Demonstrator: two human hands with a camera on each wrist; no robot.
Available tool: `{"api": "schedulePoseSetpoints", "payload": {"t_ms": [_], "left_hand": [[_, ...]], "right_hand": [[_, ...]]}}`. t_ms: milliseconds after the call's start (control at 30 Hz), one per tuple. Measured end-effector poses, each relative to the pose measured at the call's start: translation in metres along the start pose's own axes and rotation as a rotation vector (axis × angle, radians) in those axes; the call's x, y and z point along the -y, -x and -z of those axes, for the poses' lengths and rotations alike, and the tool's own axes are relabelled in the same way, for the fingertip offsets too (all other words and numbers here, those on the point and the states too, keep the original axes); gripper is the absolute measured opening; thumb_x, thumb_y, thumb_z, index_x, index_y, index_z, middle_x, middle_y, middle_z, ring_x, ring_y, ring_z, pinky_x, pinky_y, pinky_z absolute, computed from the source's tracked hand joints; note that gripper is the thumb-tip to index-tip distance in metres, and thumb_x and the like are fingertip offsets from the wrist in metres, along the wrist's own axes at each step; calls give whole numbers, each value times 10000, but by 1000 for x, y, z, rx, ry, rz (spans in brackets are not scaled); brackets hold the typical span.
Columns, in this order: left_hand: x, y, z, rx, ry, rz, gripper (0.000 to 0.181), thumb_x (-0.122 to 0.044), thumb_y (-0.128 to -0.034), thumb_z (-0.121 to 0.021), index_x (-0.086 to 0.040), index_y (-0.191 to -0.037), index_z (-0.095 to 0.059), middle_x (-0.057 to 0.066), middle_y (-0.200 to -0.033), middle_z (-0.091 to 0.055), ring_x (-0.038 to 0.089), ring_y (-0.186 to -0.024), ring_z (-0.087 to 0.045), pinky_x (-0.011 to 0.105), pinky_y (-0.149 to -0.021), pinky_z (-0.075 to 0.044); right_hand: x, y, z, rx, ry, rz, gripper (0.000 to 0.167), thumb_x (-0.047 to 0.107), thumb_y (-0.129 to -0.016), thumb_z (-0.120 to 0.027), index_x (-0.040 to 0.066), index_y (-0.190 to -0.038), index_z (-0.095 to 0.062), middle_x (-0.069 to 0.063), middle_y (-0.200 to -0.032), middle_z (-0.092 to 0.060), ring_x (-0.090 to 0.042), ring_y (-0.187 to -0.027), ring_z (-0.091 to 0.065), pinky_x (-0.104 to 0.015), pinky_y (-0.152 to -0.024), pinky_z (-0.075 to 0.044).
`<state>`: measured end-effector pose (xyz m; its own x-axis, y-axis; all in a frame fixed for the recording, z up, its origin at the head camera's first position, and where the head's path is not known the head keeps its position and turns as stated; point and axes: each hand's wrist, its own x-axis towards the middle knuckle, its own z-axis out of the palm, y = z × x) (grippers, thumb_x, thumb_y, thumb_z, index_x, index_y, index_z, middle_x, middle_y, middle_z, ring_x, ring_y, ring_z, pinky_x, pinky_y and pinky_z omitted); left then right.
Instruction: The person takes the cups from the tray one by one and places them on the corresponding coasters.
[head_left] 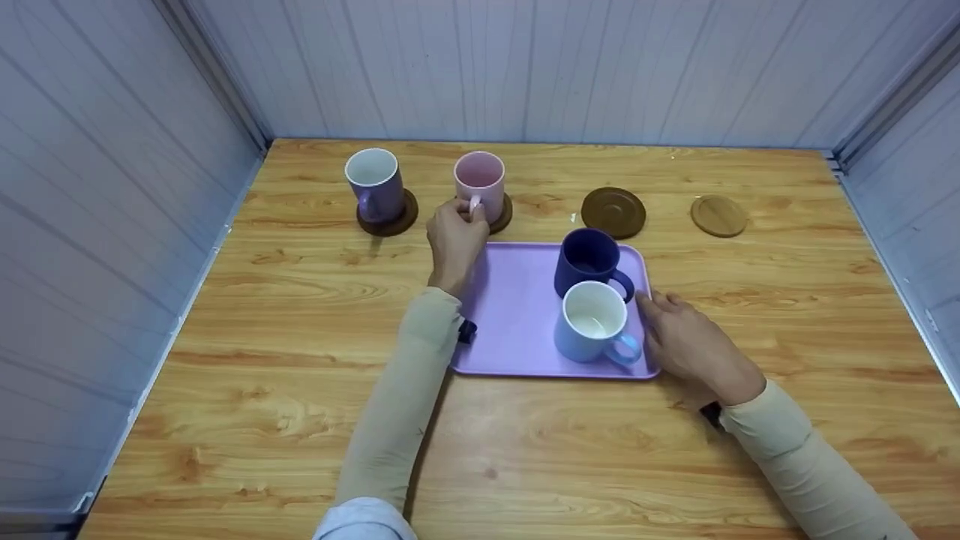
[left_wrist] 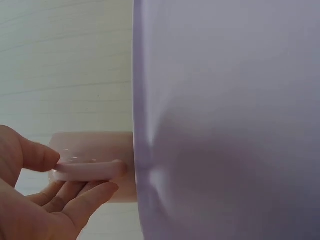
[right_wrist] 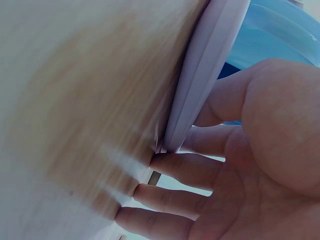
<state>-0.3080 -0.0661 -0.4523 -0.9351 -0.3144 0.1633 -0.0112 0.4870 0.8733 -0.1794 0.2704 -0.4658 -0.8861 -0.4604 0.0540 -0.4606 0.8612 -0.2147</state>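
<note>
My left hand (head_left: 456,244) pinches the handle of a pink mug (head_left: 487,196) between thumb and fingers; in the left wrist view the handle (left_wrist: 90,171) lies between them. The mug stands upright over a dark brown coaster (head_left: 504,217). My right hand (head_left: 694,345) rests against the right edge of a purple tray (head_left: 514,315). In the right wrist view its thumb (right_wrist: 220,102) touches the tray rim (right_wrist: 200,75), with the other fingers extended near the tabletop. On the tray's right side stand a dark blue mug (head_left: 574,274) and a light blue mug (head_left: 576,339), handles toward my right hand.
To the left, a purple mug (head_left: 386,196) with a white inside stands on a dark coaster (head_left: 409,214). Right of the pink mug lie a dark coaster (head_left: 613,210) and a lighter wooden one (head_left: 718,215). Pale panels (head_left: 562,71) wall the wooden table (head_left: 277,420) at back and sides.
</note>
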Motion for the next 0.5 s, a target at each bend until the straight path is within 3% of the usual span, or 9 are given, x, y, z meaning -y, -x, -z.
{"api": "schedulePoseSetpoints", "payload": {"t_ms": [133, 233, 500], "left_hand": [[-3, 1, 8, 10, -4, 12, 264, -329, -945, -680, -92, -1019, -773, 7, -914, -759, 137, -876, -695, 302, -773, -552], [-8, 2, 17, -16, -16, 11, 326, -375, -933, -674, -95, -1073, -763, 5, -973, -763, 136, -930, -696, 311, -832, -556], [-27, 7, 37, -56, -6, -3, 365, -374, -937, -636, -107, -1164, -740, 17, -1044, -754, 141, -970, -691, 327, -876, -551]], "right_hand": [[0, 0, 2, 35, 2, -35, 521, 96, -995, -522, -103, -1474, -477, -328, -1443, -540, -557, -1295, -522, -663, -1054, -439], [0, -1, 2, 44, 2, -40, 524, 104, -1000, -519, -103, -1479, -473, -328, -1456, -529, -568, -1309, -507, -666, -1070, -424], [1, -1, 2, 59, 1, -42, 528, 105, -1003, -522, -105, -1484, -464, -341, -1436, -537, -579, -1319, -489, -670, -1081, -409]]}}
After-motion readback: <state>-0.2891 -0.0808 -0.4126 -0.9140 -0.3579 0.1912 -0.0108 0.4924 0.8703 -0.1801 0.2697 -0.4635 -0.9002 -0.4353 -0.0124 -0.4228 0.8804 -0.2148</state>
